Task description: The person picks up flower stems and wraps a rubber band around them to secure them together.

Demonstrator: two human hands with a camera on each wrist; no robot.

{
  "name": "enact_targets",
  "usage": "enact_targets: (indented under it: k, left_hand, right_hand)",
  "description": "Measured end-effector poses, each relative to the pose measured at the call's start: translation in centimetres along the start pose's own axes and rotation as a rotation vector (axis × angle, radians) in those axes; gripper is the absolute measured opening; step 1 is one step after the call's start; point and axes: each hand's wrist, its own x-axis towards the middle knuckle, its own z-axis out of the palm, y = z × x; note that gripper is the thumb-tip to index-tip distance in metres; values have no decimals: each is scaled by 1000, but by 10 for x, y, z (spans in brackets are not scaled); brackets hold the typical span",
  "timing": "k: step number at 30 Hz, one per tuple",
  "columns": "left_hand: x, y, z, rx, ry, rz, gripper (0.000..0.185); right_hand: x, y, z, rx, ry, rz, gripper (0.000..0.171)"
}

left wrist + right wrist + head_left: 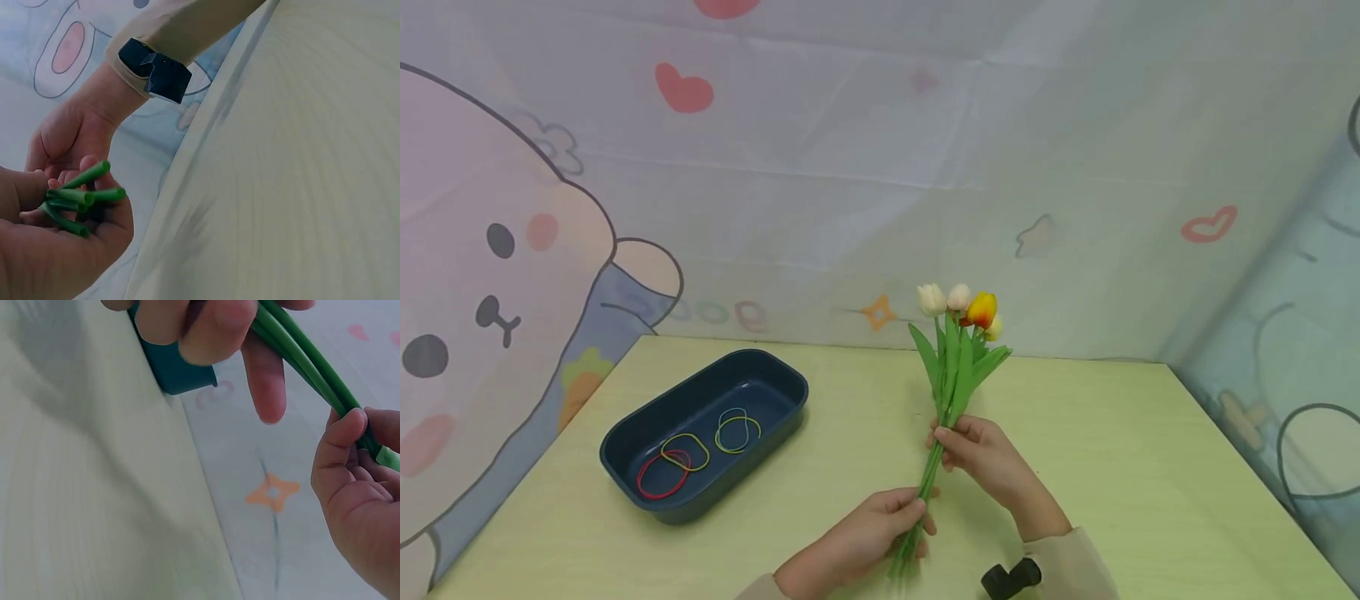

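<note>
While both hands clasp it, a tulip bunch (951, 367) stands tilted above the pale green table (1112, 467).

Left of it sits a dark blue tray (782, 392) holding rubber bands (739, 432). The right hand (981, 454) curls round the stems (925, 492) mid-length — the left hand (868, 533) grips them lower, near the cut ends (81, 199).

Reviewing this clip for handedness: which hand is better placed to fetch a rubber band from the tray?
Probably the left hand: the tray with the rubber bands lies on its side, and the right hand grips the tulip stems higher up, so it could hold the bunch alone.
</note>
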Motion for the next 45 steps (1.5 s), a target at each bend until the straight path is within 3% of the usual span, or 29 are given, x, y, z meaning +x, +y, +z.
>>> enact_targets:
  k: [4,11,15,22,28,45]
  left_hand:
    - [0,1,1,89,45,38,41]
    - [-1,5,2,160,111,37,35]
    - [-3,9,-1,170,109,39,33]
    - [-2,10,-6,157,93,66,31]
    - [-1,8,-10,152,84,69,31]
    - [-2,9,-7,228,77,62,32]
  right_hand:
    - [0,-1,3,-5,14,-2,32]
    - [-3,-1,5,-18,39,-6,37]
    - [-4,3,4,35,21,-19,36]
    - [-2,10,2,240,-81,-77,20]
    - [1,11,6,257,-130,-81,27]
    - [-2,8,18,184,20,-90,18]
